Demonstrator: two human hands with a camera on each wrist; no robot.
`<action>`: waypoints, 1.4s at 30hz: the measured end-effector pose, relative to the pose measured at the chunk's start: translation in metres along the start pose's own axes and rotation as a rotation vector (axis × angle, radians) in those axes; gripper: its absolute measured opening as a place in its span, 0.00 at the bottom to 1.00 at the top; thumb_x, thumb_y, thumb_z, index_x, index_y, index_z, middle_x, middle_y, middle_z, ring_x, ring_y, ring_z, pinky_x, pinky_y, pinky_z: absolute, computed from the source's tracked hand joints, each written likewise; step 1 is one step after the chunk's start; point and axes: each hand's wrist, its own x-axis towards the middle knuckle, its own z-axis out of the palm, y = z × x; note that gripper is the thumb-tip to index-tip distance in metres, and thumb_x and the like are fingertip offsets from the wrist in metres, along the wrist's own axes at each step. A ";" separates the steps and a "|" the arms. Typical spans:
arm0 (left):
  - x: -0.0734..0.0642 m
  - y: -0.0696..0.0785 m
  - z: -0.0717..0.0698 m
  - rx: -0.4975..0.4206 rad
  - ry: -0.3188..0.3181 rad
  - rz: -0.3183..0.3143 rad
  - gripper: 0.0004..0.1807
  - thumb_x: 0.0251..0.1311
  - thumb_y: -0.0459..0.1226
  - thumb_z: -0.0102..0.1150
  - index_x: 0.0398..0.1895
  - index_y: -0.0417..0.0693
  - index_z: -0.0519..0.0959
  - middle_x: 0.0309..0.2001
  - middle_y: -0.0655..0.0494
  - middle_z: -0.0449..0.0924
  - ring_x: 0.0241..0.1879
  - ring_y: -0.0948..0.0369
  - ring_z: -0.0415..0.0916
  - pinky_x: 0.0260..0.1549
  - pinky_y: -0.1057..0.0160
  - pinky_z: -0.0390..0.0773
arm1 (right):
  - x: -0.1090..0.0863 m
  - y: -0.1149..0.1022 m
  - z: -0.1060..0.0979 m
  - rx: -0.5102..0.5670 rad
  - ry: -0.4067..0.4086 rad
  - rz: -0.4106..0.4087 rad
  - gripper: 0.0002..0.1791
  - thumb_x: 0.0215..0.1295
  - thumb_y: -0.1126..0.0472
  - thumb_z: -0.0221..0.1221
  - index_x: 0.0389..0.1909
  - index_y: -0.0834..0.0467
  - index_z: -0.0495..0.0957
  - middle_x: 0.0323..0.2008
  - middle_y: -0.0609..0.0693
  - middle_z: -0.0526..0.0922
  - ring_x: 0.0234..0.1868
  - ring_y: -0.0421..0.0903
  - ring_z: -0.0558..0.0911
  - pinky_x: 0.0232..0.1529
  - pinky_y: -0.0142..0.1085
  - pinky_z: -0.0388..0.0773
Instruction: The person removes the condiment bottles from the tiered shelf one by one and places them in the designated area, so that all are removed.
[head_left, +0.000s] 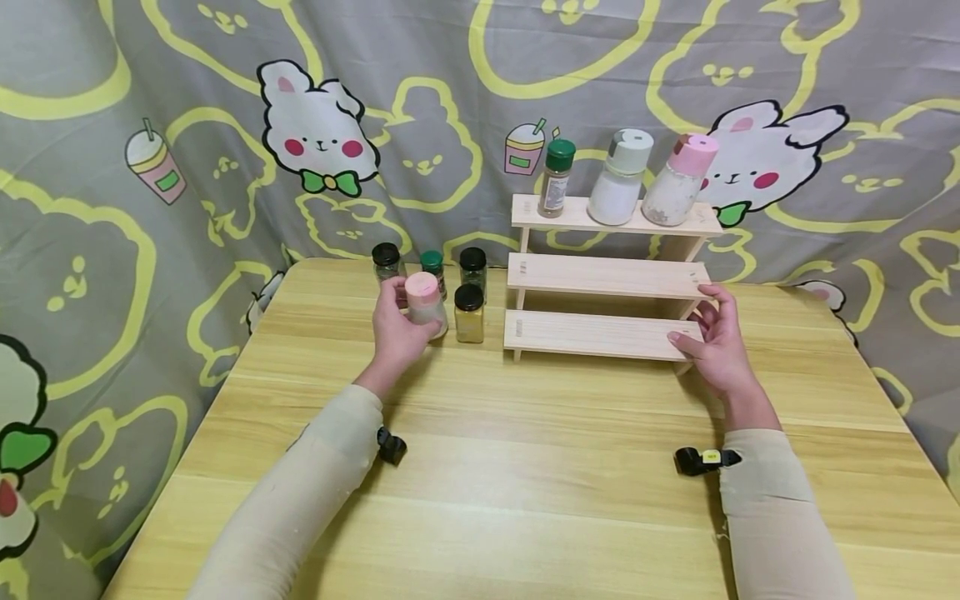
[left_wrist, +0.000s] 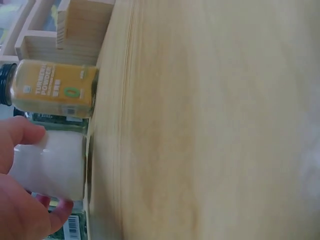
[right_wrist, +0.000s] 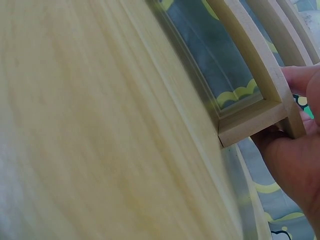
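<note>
My left hand (head_left: 396,335) grips a pink-capped seasoning shaker (head_left: 423,290) filled with white contents, fingers and thumb round its body. In the left wrist view the shaker's white body (left_wrist: 57,162) stands upright, its base close over the table. Just right of it is a black-capped jar of turmeric powder (head_left: 469,318). My right hand (head_left: 722,343) holds the right end of a three-step wooden rack (head_left: 600,275), thumb on the lowest step and fingers at the middle one. In the right wrist view the fingers curl round the rack's end (right_wrist: 280,107).
On the rack's top step stand a green-capped spice bottle (head_left: 557,179), a white-capped shaker (head_left: 618,179) and another pink-capped shaker (head_left: 678,182). Behind the left hand are black-capped jars (head_left: 473,265) and a green-capped bottle (head_left: 432,263). A patterned curtain (head_left: 420,50) hangs behind the table (head_left: 540,467).
</note>
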 end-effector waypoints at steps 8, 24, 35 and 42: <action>0.000 -0.004 0.002 0.021 -0.004 0.018 0.43 0.37 0.25 0.78 0.60 0.42 0.65 0.54 0.45 0.73 0.52 0.49 0.71 0.51 0.52 0.75 | 0.000 0.000 0.000 0.006 0.000 0.004 0.48 0.55 0.92 0.50 0.71 0.52 0.54 0.62 0.55 0.68 0.63 0.57 0.67 0.50 0.29 0.77; 0.003 -0.003 0.004 0.082 -0.038 -0.001 0.47 0.37 0.27 0.79 0.64 0.42 0.63 0.54 0.45 0.70 0.53 0.50 0.69 0.53 0.52 0.73 | 0.000 -0.003 0.001 0.018 0.003 0.007 0.48 0.54 0.93 0.49 0.71 0.51 0.55 0.62 0.57 0.66 0.60 0.49 0.70 0.48 0.29 0.78; 0.003 0.012 -0.002 0.020 -0.059 0.017 0.48 0.37 0.28 0.76 0.66 0.45 0.62 0.55 0.47 0.66 0.54 0.52 0.66 0.52 0.52 0.72 | 0.000 -0.001 -0.001 0.009 0.002 0.027 0.48 0.56 0.91 0.50 0.71 0.50 0.55 0.64 0.58 0.65 0.65 0.59 0.63 0.49 0.29 0.78; 0.009 0.027 -0.005 -0.014 -0.030 0.073 0.47 0.39 0.31 0.80 0.64 0.49 0.63 0.55 0.47 0.66 0.53 0.54 0.67 0.55 0.54 0.70 | 0.000 -0.001 -0.001 0.007 -0.002 0.023 0.48 0.56 0.91 0.50 0.71 0.50 0.55 0.65 0.59 0.64 0.66 0.62 0.61 0.50 0.29 0.77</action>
